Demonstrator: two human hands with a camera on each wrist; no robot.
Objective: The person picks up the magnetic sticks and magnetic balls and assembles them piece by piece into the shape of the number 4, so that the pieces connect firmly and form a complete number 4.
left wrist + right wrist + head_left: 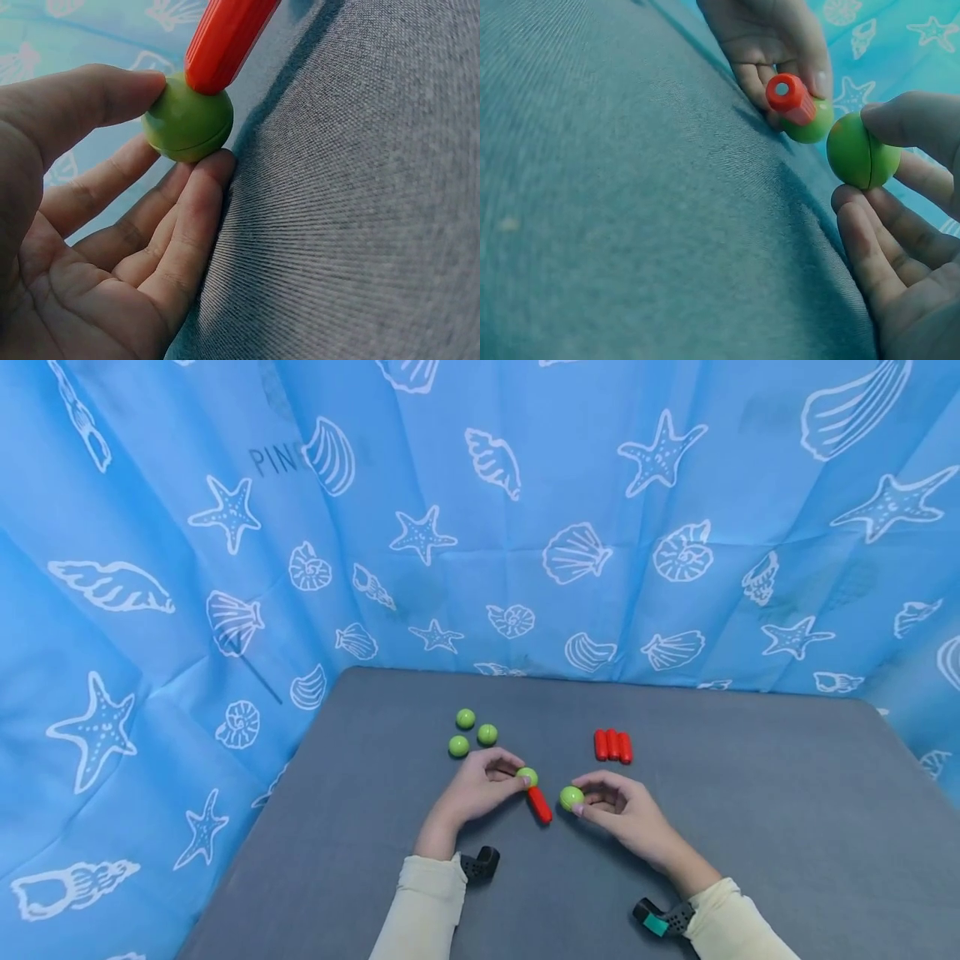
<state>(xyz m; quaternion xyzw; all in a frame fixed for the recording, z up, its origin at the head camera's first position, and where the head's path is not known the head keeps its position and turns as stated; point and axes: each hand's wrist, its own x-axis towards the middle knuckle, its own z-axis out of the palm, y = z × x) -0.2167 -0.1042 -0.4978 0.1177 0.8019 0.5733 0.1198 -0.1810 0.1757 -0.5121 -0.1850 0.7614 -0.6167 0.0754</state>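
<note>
Between thumb and fingers, my left hand (482,787) pinches a green ball (184,120) that has a seam around it. A red ribbed rod (540,806) sticks out from that ball toward me; its near end shows a small pale hole in the right wrist view. My right hand (626,814) pinches another green ball (862,150) with a seam, just right of the rod and apart from it. Both hands are low over the grey table.
Three green balls (459,746) lie in a cluster beyond my left hand. Three red rods (613,746) lie side by side behind my right hand. The grey table (750,793) meets a blue shell-patterned curtain (480,543) at its back and left.
</note>
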